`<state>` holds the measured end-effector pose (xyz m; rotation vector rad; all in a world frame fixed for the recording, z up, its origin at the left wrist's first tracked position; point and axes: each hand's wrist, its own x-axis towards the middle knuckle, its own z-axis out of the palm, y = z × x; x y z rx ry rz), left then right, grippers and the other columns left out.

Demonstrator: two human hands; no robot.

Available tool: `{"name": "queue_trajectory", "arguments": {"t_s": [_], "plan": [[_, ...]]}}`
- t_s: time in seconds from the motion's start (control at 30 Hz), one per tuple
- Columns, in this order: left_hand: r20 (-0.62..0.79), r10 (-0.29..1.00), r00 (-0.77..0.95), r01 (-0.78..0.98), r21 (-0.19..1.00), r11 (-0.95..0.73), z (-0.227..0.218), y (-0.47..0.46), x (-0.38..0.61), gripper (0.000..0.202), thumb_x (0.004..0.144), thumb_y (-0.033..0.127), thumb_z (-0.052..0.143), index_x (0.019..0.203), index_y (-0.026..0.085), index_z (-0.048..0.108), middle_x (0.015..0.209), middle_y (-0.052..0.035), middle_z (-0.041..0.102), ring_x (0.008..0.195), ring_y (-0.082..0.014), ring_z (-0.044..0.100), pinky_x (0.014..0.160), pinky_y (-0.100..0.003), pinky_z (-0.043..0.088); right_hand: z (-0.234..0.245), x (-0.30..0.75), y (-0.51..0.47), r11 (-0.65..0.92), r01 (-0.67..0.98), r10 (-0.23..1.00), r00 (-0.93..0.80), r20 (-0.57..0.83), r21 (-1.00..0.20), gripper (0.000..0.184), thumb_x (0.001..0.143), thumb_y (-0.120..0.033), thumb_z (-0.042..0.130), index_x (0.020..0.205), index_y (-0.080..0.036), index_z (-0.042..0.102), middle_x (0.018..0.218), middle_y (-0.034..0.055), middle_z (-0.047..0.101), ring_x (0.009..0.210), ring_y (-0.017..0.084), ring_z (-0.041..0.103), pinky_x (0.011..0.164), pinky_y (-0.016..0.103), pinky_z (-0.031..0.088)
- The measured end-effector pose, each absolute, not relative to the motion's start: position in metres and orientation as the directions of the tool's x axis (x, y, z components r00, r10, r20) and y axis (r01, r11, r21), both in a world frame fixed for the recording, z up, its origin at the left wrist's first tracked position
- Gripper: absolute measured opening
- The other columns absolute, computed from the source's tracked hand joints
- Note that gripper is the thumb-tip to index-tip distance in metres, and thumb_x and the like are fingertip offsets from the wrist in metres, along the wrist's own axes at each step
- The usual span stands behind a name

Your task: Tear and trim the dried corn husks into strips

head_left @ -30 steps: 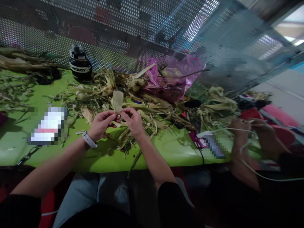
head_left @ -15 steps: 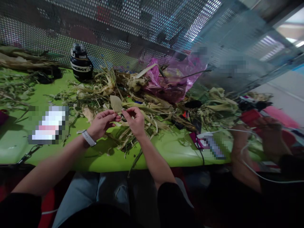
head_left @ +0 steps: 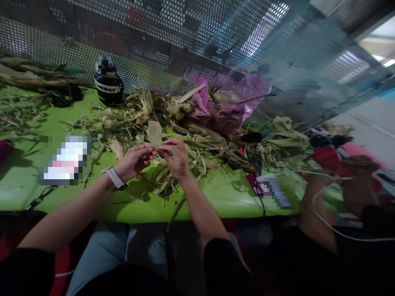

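A pale, flat piece of dried corn husk (head_left: pixel 154 132) stands upright between my two hands. My left hand (head_left: pixel 135 161), with a light-banded watch on the wrist, pinches its lower edge from the left. From the right, my right hand (head_left: pixel 177 155) is closed on the same lower end, thumb and fingers together. Something small and dark shows at the right fingertips, too small to name. Loose dried husks and stalks (head_left: pixel 168 174) lie on the green tabletop (head_left: pixel 135 207) under and behind both hands.
A dark bottle (head_left: pixel 108 84) stands behind, left of a pink plastic bag (head_left: pixel 243 92) among husks. A blurred-out phone (head_left: pixel 66 158) lies at left, another phone-like item (head_left: pixel 279 193) at right. A co-worker's hands (head_left: pixel 359 168) are at far right. Perforated metal sheet (head_left: pixel 185 37) rises behind.
The husk piece has shifted slightly right and shows more upright. My right fingers have moved further over its base. At far right, the co-worker's hands have moved a little.
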<state>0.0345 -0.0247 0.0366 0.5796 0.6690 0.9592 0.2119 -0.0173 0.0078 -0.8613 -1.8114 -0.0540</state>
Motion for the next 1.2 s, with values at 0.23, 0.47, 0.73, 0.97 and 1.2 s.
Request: {"name": "queue_trajectory", "arguments": {"t_s": [0.23, 0.47, 0.73, 0.97, 1.2], "plan": [[-0.146, 0.914, 0.379, -0.529, 0.776, 0.343, 0.024, -0.026, 0.038, 0.013, 0.075, 0.02, 0.074, 0.084, 0.013, 0.066, 0.072, -0.0029, 0.07, 0.064, -0.0101, 0.067, 0.047, -0.014, 0.046, 0.009, 0.204, -0.022, 0.691, 0.615, 0.533, -0.078, 0.842, -0.38, 0.012, 0.094, -0.032, 0.059, 0.09, -0.022, 0.065, 0.095, 0.006, 0.061, 0.096, 0.019, 0.061, 0.089, 0.038, 0.052], [0.047, 0.945, 0.325, -0.371, 0.925, 0.081, 0.02, -0.03, 0.038, 0.022, 0.077, 0.032, 0.076, 0.088, 0.015, 0.07, 0.076, -0.0031, 0.071, 0.07, -0.013, 0.067, 0.056, -0.02, 0.052, 0.006, 0.198, -0.023, 0.647, 0.508, 0.653, 0.015, 0.757, -0.568, 0.015, 0.092, -0.035, 0.06, 0.093, -0.02, 0.06, 0.098, 0.0057, 0.064, 0.095, 0.017, 0.061, 0.089, 0.034, 0.051], [0.054, 0.953, 0.299, -0.287, 0.957, 0.036, 0.024, -0.03, 0.038, 0.024, 0.076, 0.036, 0.076, 0.087, 0.015, 0.072, 0.078, -0.0052, 0.072, 0.072, -0.0154, 0.068, 0.06, -0.023, 0.054, 0.006, 0.199, -0.02, 0.603, 0.368, 0.749, 0.043, 0.661, -0.708, 0.019, 0.09, -0.039, 0.062, 0.09, -0.02, 0.061, 0.09, 0.0041, 0.063, 0.086, 0.015, 0.061, 0.078, 0.03, 0.053], [0.064, 0.956, 0.288, -0.213, 0.977, -0.002, 0.024, -0.028, 0.038, 0.03, 0.075, 0.042, 0.077, 0.085, 0.015, 0.072, 0.079, -0.0061, 0.072, 0.073, -0.0153, 0.067, 0.058, -0.021, 0.053, 0.012, 0.202, -0.023, 0.624, 0.493, 0.699, -0.004, 0.715, -0.606, 0.017, 0.091, -0.037, 0.061, 0.084, -0.021, 0.062, 0.087, 0.0039, 0.062, 0.082, 0.015, 0.058, 0.074, 0.03, 0.051], [0.042, 0.965, 0.258, -0.223, 0.975, 0.017, 0.026, -0.026, 0.039, 0.033, 0.073, 0.042, 0.078, 0.086, 0.013, 0.071, 0.075, -0.005, 0.071, 0.068, -0.0136, 0.065, 0.055, -0.02, 0.052, 0.009, 0.2, -0.02, 0.45, 0.241, 0.874, 0.079, 0.479, -0.86, 0.026, 0.083, -0.043, 0.068, 0.083, -0.018, 0.06, 0.075, -0.0013, 0.059, 0.066, 0.01, 0.055, 0.065, 0.025, 0.048]]}}
